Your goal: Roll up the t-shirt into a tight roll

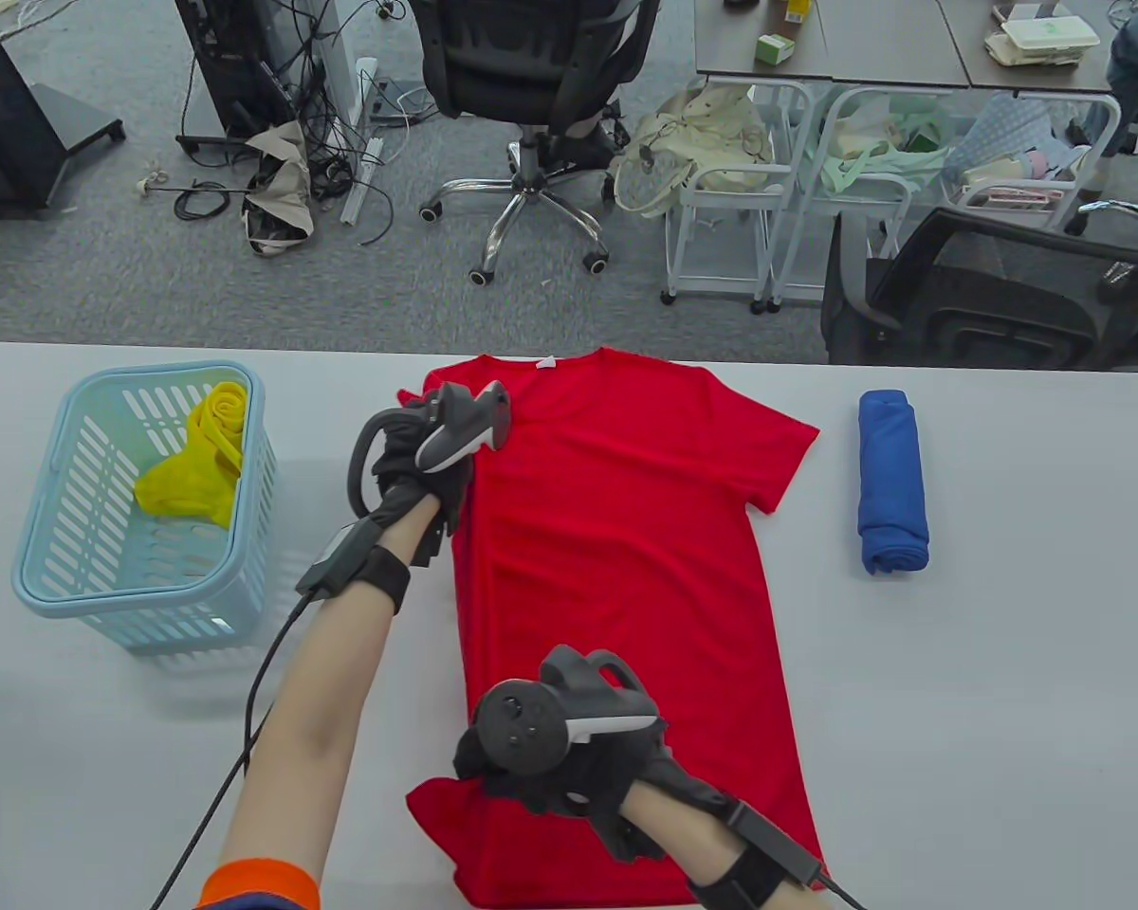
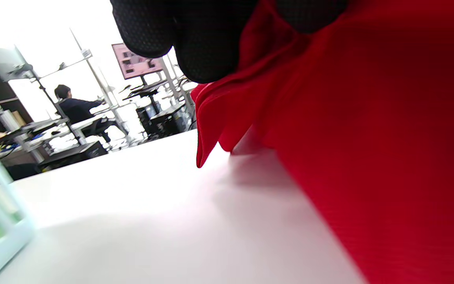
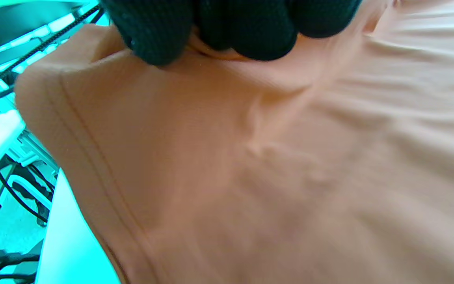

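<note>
A red t-shirt lies flat on the white table, collar at the far edge and hem near me. My left hand is at the shirt's left shoulder. In the left wrist view its fingers pinch a bunched fold of the red t-shirt, lifted a little off the table. My right hand is at the near left hem corner. In the right wrist view, where the colours are off, its curled fingers grip the t-shirt's hemmed edge.
A light blue basket holding a yellow cloth stands at the table's left. A rolled blue cloth lies to the right of the shirt. Office chairs and carts stand beyond the far edge.
</note>
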### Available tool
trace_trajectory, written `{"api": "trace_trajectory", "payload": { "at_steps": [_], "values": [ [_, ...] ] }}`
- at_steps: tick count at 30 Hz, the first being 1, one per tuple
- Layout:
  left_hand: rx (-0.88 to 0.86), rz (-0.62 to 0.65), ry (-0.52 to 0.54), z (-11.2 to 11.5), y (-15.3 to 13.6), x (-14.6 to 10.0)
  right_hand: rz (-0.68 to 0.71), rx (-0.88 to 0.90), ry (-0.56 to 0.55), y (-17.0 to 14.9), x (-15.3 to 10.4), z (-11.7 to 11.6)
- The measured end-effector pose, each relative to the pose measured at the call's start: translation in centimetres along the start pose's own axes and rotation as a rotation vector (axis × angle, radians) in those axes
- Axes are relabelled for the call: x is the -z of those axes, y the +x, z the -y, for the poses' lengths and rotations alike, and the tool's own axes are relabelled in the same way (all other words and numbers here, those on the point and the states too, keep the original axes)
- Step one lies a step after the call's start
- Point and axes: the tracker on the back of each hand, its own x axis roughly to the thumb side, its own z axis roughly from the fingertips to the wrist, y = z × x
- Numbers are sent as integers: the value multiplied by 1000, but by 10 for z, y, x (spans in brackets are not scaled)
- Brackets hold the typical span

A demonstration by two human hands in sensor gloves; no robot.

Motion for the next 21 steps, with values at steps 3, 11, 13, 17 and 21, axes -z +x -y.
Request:
{"api": "trace_trajectory", "payload": {
  "at_steps": [3,11,13,17,21],
  "values": [
    [27,65,49,-31,51,-2,-58,37,-7,-26,-32,3],
    [86,187,124,-77,169,-14,-358,77,28,-95,-137,8],
    [69,241,101,-76,187,-21,-477,116,43,-114,-168,7],
    [102,283,116,-64,195,-29,-735,143,-53,-146,-208,7],
    [94,310,27,-38,172,-33,-759,179,-51,-159,-198,4]
  ]
}}
